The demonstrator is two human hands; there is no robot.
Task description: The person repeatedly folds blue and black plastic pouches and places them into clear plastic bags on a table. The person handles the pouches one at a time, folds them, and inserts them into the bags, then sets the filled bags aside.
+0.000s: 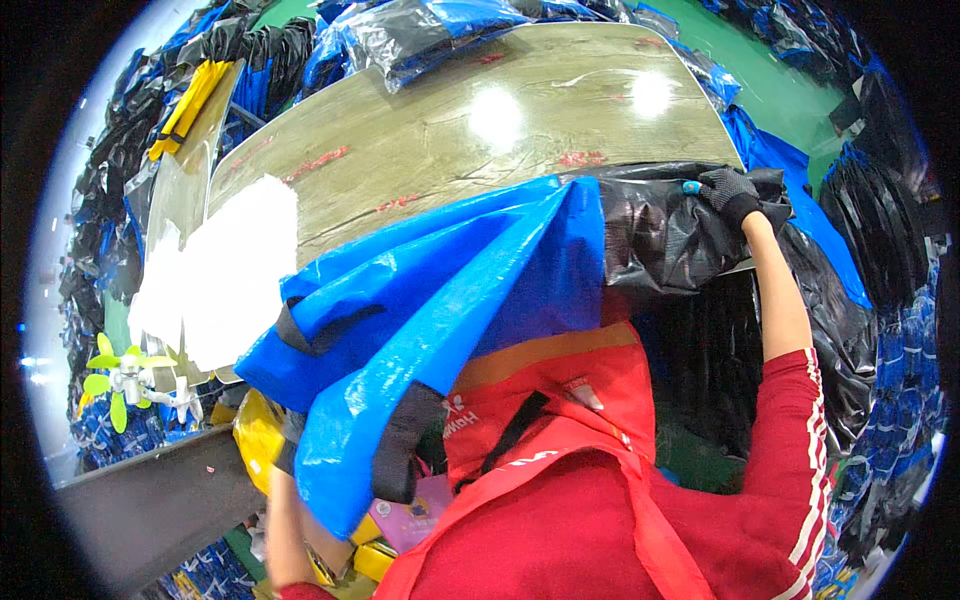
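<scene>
From my end I see the right hand (728, 193) in a black dotted glove, fingers bent over crumpled, shiny black plastic sheeting (660, 235), though I can't tell whether it pinches; the left hand (290, 448) is mostly hidden behind a glossy blue plastic sheet (430, 300) with black patches, its state unclear to me. That sheet meets the black sheeting and drapes off the near edge of a wood-grain table (430, 130) with red handwritten marks (318, 163), beside a red cloth apron (615, 385) bearing white lettering (460, 412).

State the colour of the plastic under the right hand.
Black and glossy; the plastic under the right hand shows best in the head view.
</scene>
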